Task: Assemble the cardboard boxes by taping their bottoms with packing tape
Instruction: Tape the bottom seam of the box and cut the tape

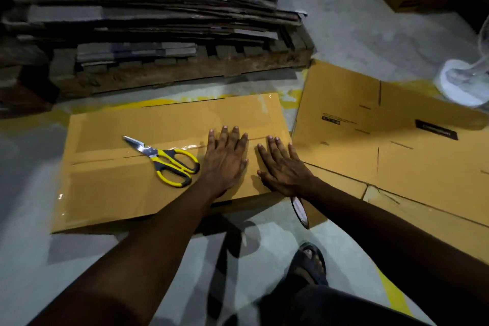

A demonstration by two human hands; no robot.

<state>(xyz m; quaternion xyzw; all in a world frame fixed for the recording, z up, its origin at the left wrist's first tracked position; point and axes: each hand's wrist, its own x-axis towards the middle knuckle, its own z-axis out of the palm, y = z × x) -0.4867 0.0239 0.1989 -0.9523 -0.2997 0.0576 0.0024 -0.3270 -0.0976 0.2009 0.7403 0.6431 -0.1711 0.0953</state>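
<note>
The left grip, a bare hand, is laid open and palm down on the box, its fingers straight and slightly spread across the middle seam; nothing is held in it. The right grip is likewise laid flat and open just beside it, apart from it by a narrow gap, near the box's right end, and nothing is held there either. The box is set on the floor with its closed flaps turned up, and a glossy strip of tape is seen along the seam, running under both hands. Yellow-handled scissors are lying closed on the same face, just left of the left grip, with the blades pointed away to the left. A tape roll is seen edge-on below the right wrist, against the box's near side; whether it is resting on the floor cannot be told. A flat box is spread on the floor just right of the taped one. A stack of flattened cardboard is piled on a pallet behind. A white fan base is seen at the far right, and a sandalled foot is planted on the floor nearest the camera.
</note>
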